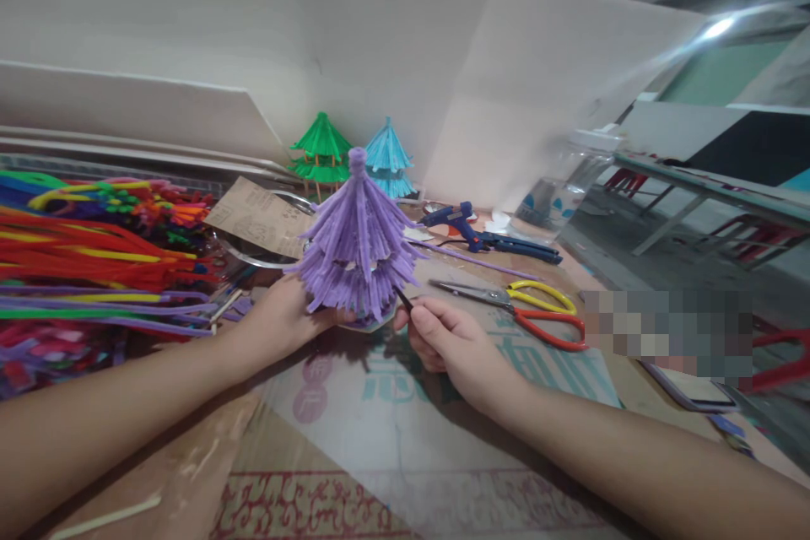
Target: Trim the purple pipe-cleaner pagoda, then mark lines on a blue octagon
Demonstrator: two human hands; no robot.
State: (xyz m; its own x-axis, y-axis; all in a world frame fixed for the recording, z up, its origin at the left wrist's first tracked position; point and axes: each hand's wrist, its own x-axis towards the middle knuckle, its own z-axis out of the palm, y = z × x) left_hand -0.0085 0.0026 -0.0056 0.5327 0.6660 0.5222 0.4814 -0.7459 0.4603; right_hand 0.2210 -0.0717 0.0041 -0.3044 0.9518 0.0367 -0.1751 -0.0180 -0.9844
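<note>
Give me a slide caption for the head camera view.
Left hand holds a purple tiered model; right hand grips a thin dark tool.

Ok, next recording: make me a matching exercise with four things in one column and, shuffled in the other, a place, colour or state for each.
1. Purple model
2. Scissors
3. Green model
4. Glue gun

A. Stands beside a light-blue model
B. Mainly blue
C. Held in the left hand
D. Partly yellow, partly red

Pairs: 1-C, 2-D, 3-A, 4-B
</note>
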